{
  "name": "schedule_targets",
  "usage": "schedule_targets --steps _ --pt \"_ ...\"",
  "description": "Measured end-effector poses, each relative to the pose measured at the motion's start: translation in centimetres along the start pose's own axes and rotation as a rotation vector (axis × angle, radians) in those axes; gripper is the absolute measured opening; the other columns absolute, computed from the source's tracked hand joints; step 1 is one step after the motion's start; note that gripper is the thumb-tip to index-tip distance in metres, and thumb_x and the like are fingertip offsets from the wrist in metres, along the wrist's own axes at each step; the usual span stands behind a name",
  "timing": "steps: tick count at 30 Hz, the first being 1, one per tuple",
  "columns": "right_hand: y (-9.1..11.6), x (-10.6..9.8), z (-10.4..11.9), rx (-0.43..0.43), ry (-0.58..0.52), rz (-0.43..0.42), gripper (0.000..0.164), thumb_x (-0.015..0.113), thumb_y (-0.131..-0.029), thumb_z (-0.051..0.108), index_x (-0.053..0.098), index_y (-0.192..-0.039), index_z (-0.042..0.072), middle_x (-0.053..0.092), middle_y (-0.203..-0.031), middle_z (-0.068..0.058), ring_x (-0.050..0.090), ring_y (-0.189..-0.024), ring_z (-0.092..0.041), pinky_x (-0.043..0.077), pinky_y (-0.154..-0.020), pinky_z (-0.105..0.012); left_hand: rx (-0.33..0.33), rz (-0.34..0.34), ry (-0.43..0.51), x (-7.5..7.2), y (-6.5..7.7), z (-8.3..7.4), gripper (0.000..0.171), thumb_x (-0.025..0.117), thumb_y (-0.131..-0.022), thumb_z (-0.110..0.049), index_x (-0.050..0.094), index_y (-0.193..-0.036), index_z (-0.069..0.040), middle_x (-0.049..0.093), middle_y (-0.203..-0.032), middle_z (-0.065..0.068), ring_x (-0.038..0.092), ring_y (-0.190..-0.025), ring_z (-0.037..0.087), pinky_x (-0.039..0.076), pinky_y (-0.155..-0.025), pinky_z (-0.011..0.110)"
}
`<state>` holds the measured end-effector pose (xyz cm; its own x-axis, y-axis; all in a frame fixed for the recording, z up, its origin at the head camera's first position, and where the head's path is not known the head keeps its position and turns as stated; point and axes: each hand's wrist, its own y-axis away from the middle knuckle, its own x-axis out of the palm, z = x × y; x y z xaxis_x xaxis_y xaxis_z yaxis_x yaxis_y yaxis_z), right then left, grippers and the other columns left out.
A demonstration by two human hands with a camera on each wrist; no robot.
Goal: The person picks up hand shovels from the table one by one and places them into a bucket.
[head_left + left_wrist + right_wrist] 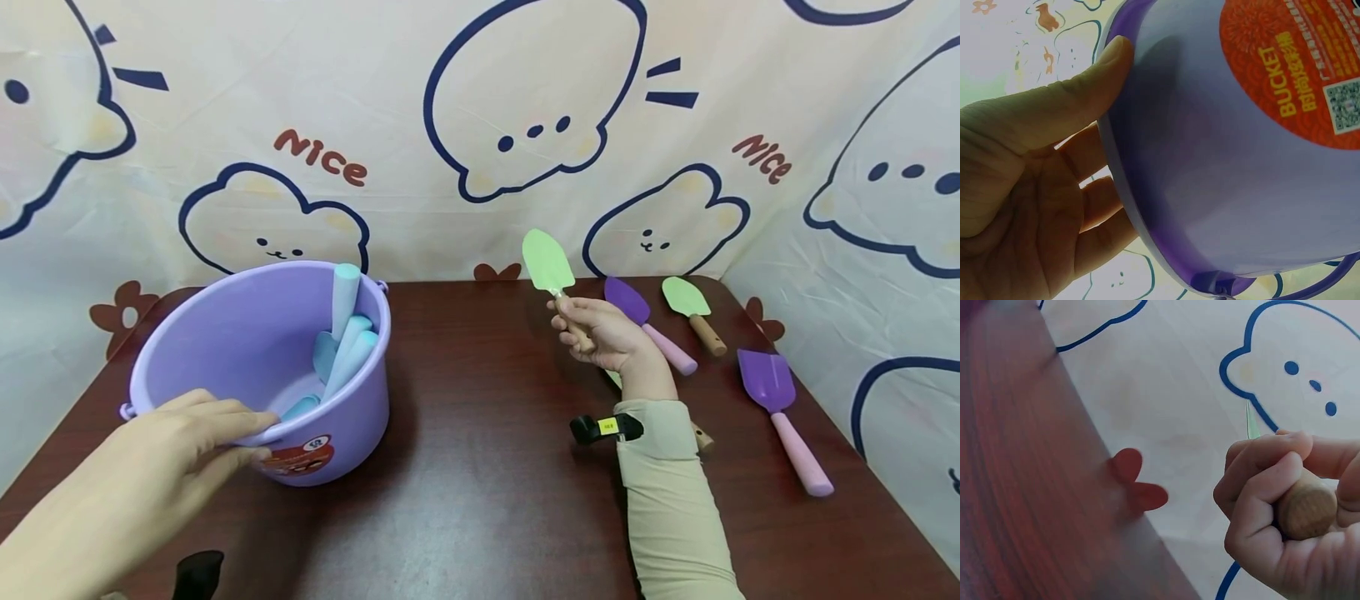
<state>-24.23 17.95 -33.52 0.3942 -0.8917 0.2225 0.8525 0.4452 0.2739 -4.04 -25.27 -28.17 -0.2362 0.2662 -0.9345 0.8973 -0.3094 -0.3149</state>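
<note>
My left hand (198, 450) grips the near rim of a purple bucket (341, 446), thumb outside and fingers over the edge, as the left wrist view shows close up. Inside the bucket lean several light blue tools (347, 333), their handles up against the right wall. Over the table's far middle, my right hand (607, 329) holds a green hand trowel (547, 260) by its wooden handle, the blade pointing up and away. From the right wrist view, the curled fingers wrap the wooden handle (1307, 511), with its round end toward the camera.
On the dark wood table (480, 500), right of the right arm, lie a purple trowel with pink handle (671, 348), a green trowel (686, 297) and a purple flat-edged shovel (768, 383). Another wooden-handled tool (702, 437) is mostly hidden under the right forearm. A printed curtain (420, 225) stands behind.
</note>
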Motion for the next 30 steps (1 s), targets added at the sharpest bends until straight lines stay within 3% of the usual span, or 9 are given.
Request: schedule_targets --steps 17,23,30 --pt "1.9 1.6 2.1 -0.073 0.027 -0.033 0.027 0.044 -0.107 0.019 0.045 -0.130 0.005 0.058 -0.080 0.001 0.053 -0.059 -0.008 0.045 -0.054 -0.017 0.013 -0.034 -0.004 0.1 0.1 -0.2 0.036 0.091 -0.063 -0.010 0.077 -0.093 -0.025 0.064 -0.083 -0.018 0.051 -0.077 0.002 0.049 -0.061 0.025" --pt "2.5 2.1 2.5 -0.102 0.065 -0.015 0.019 0.045 -0.106 0.019 0.050 -0.123 0.010 0.058 -0.080 0.002 0.053 -0.059 -0.008 0.040 -0.052 -0.017 0.005 -0.024 -0.002 0.0 0.0 -0.2 0.035 0.090 -0.064 -0.011 0.077 -0.093 -0.025 0.064 -0.083 -0.017 0.051 -0.077 0.003 0.048 -0.061 0.024" --pt "3.2 2.8 2.9 -0.132 0.079 0.019 0.022 0.047 -0.106 0.020 0.049 -0.125 0.009 0.057 -0.081 0.001 0.053 -0.060 -0.008 0.038 -0.051 -0.016 0.021 -0.035 0.001 0.1 -0.1 -0.1 0.035 0.090 -0.064 -0.010 0.077 -0.093 -0.026 0.063 -0.082 -0.019 0.051 -0.077 0.002 0.048 -0.062 0.024"
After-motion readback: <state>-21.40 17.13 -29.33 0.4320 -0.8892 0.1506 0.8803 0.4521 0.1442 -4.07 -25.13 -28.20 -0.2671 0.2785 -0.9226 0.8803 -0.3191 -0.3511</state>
